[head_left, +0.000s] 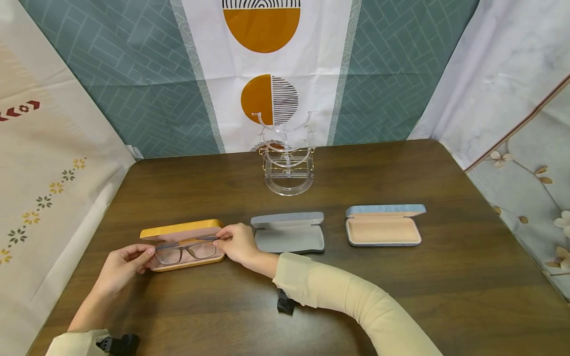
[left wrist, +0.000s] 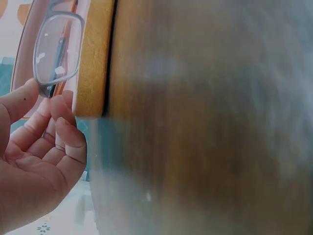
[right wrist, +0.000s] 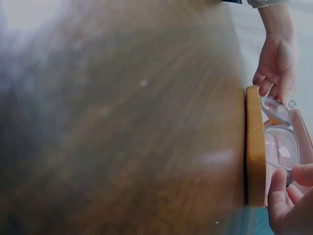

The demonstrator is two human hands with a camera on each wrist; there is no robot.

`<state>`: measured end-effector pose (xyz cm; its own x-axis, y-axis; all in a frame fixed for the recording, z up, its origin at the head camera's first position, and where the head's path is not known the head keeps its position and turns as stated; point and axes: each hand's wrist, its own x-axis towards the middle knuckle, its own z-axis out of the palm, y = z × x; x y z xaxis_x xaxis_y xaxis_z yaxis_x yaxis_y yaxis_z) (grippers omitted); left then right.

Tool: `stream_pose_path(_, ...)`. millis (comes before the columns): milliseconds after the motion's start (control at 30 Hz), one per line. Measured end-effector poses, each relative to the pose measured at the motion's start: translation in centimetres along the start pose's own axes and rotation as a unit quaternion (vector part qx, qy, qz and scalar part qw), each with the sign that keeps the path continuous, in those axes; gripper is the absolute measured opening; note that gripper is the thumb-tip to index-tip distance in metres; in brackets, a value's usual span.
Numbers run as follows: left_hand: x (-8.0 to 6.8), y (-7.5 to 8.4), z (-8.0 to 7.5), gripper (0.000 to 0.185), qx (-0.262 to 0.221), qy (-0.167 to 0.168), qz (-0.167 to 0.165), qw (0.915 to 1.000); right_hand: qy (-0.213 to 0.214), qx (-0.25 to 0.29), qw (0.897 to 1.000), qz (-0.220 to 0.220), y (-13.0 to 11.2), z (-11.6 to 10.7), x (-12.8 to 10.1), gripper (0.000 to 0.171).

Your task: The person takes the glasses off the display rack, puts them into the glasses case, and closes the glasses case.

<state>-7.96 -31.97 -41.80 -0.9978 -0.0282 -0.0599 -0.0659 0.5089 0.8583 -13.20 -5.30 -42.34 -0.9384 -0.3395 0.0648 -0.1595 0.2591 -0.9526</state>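
Note:
A pair of eyeglasses (head_left: 187, 250) with grey rims and orange-brown on the folded temples is at the opening of a yellow glasses case (head_left: 182, 228) with a pink lining. My left hand (head_left: 122, 267) pinches the glasses' left end between thumb and fingers. At the other end my right hand (head_left: 240, 243) pinches the frame's right corner. The left wrist view shows one lens (left wrist: 57, 49) close to the case's yellow edge (left wrist: 95, 58). Both hands appear in the right wrist view, one at each end of the glasses (right wrist: 281, 144). Whether the glasses touch the lining cannot be told.
An open grey glasses case (head_left: 289, 238) lies just right of my right hand. Further right is an open blue case (head_left: 384, 232) with a peach lining. A clear glasses stand (head_left: 288, 170) is at the back of the brown wooden table (head_left: 356, 296).

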Motion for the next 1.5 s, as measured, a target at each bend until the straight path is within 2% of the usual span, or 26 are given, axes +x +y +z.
stream_pose_path(167, 0.27, -0.06, 0.18, 0.036, 0.045, -0.009, 0.012, 0.9989, 0.007, -0.035, 0.999, -0.007, 0.55, -0.03, 0.25, 0.012)
stream_pose_path(400, 0.30, -0.14, 0.13, 0.036, 0.049, -0.013, 0.006, 0.9987, 0.005, -0.075, 0.997, -0.006, 0.45, -0.09, 0.32, 0.012)
stream_pose_path(600, 0.31, -0.30, 0.17, 0.036, 0.046, -0.010, 0.012, 0.9988, 0.010, -0.106, 0.994, -0.025, 0.38, -0.10, 0.29, 0.012)
stream_pose_path(933, 0.24, -0.52, 0.42, 0.033, 0.082, -0.001, 0.020, 0.9964, -0.010, -0.115, 0.993, -0.014, 0.61, -0.01, 0.32, 0.010)
stream_pose_path(1200, 0.43, -0.32, 0.47, 0.033, 0.100, -0.015, 0.009, 0.9948, -0.022, -0.128, 0.991, 0.007, 0.57, -0.09, 0.32, 0.017)
stream_pose_path(1500, 0.60, -0.47, 0.14, 0.037, 0.070, -0.048, 0.007, 0.9964, -0.032, -0.123, 0.991, 0.033, 0.44, -0.05, 0.38, 0.021)
